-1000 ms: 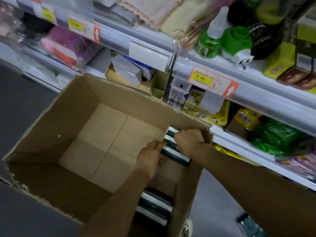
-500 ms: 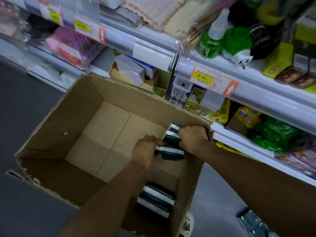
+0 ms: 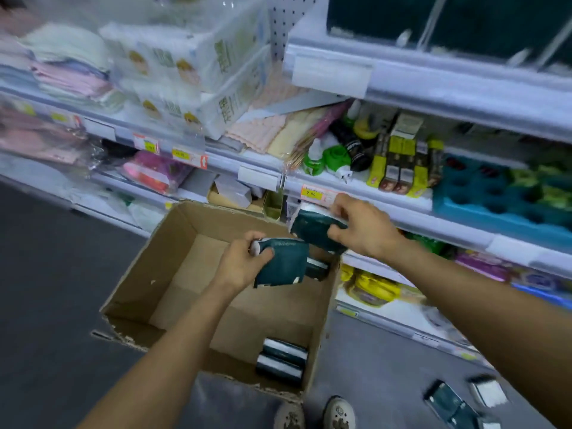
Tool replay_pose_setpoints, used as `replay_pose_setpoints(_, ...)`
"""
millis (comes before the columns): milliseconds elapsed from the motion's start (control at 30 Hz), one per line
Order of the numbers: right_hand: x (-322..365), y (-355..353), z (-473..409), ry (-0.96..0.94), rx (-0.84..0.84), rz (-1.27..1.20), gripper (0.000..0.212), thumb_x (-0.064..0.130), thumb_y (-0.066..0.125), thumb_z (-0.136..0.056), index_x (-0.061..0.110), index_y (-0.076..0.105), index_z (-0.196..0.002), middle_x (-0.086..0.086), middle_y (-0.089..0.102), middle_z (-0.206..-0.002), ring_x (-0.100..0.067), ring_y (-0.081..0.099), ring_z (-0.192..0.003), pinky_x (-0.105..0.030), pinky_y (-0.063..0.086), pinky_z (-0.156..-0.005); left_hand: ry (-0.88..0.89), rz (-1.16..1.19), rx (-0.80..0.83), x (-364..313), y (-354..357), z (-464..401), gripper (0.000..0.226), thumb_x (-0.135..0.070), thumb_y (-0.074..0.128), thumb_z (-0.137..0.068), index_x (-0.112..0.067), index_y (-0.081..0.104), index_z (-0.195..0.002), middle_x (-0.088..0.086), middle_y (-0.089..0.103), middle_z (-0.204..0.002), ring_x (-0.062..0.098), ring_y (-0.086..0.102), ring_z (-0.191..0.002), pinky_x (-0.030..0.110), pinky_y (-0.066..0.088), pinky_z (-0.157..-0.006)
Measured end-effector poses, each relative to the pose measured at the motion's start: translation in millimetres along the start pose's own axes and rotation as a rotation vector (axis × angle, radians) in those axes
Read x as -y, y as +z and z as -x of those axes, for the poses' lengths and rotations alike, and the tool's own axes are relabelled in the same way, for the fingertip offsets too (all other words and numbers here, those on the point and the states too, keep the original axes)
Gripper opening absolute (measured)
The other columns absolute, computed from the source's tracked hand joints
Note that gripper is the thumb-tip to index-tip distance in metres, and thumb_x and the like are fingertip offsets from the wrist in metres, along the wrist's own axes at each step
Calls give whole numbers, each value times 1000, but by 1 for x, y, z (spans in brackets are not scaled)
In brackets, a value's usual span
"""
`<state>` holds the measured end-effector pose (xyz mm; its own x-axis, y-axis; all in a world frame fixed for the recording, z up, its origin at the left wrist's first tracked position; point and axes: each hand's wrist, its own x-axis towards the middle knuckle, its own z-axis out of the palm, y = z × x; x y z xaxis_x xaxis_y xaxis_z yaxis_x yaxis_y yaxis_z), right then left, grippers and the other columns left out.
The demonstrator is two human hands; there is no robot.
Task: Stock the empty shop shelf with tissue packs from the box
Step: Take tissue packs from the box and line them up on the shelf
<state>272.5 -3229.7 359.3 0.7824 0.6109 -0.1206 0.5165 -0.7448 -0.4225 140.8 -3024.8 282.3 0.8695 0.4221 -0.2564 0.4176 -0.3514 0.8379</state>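
The left hand (image 3: 240, 263) is gripping one dark tissue pack (image 3: 283, 267) and the right hand (image 3: 360, 226) another (image 3: 312, 226), above the box (image 3: 161, 258) at its 1 o'clock corner. A few packs (image 3: 283, 360) are remaining at 5 o'clock; the shelving is not yet done.

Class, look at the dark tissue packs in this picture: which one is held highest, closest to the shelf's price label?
The pack in the right hand, the right-hand pack, raised beside the orange price label. The left hand holds its pack lower, over the box.
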Motion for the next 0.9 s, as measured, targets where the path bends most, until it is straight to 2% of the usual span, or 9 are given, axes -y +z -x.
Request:
replay_pose_setpoints(100,-1,-42,27,18,-146,-68,27,31,63,-82,22,48,-104,-2,64,-95,-28,59,-87,-40,49,-70,106,69,-11,-48,-6,8,41,-46,64,-78,-21,62,-110,3,69,-105,21,66,-97,50,56,-84)
replay_pose_setpoints(233,-10,-99,69,48,-291,-232,39,34,56,-84,32,41,-120,4,65,-104,-22,62,-93,-44,52,-81,237,65,-39,-108,-6,19,18,-34,54,-99,-28,57,-115,4,64,-105,22,62,-101,41,51,-90)
replay_pose_setpoints(367,-28,-152,108,20,-369,-368,33,23,58,-89,30,44,-119,6,60,-108,-20,62,-99,-44,54,-82,417,-88,32,-167,-3,34,22,-32,48,-101,-25,55,-121,-6,59,-96,16,57,-96,31,42,-75)
replay_pose_setpoints(433,-38,-176,123,15,-410,-383,29,17,59,-89,28,48,-114,1,64,-107,-20,64,-95,-45,55,-81,483,-110,41,-197,3,40,23,-31,49,-101,-24,56,-121,-5,60,-100,15,56,-97,30,38,-73)
replay_pose_setpoints(500,-47,-197,137,18,-446,-397,25,13,58,-88,26,52,-110,-2,67,-95,-21,65,-84,-46,56,-75,533,-88,54,-225,13,45,21,-31,50,-101,-25,57,-120,-3,60,-107,15,56,-100,29,40,-74)
replay_pose_setpoints(567,-56,-217,151,28,-479,-377,23,14,57,-89,26,54,-107,-7,64,-80,-24,61,-73,-42,53,-69,576,-68,71,-250,27,52,21,-32,50,-100,-27,57,-119,-5,60,-109,12,56,-101,27,41,-76)
replay_pose_setpoints(633,-68,-238,166,15,-522,-352,22,16,58,-88,28,57,-107,-9,65,-78,-26,62,-74,-41,52,-71,604,-47,86,-273,44,59,18,-34,51,-100,-30,58,-116,-8,61,-103,10,56,-99,29,42,-77)
replay_pose_setpoints(733,-93,-275,194,-1,-585,-345,26,8,57,-89,23,62,-110,2,69,-85,-17,65,-82,-34,53,-73,637,-13,121,-310,73,69,15,-35,50,-100,-31,58,-112,-5,58,-89,13,57,-88,30,42,-70)
replay_pose_setpoints(900,-149,-343,238,-15,-647,-323,30,5,55,-94,27,63,-113,9,68,-101,3,62,-91,-14,45,-73,681,28,139,-371,125,86,18,-36,49,-100,-31,59,-114,11,59,-94,19,58,-93,30,44,-74)
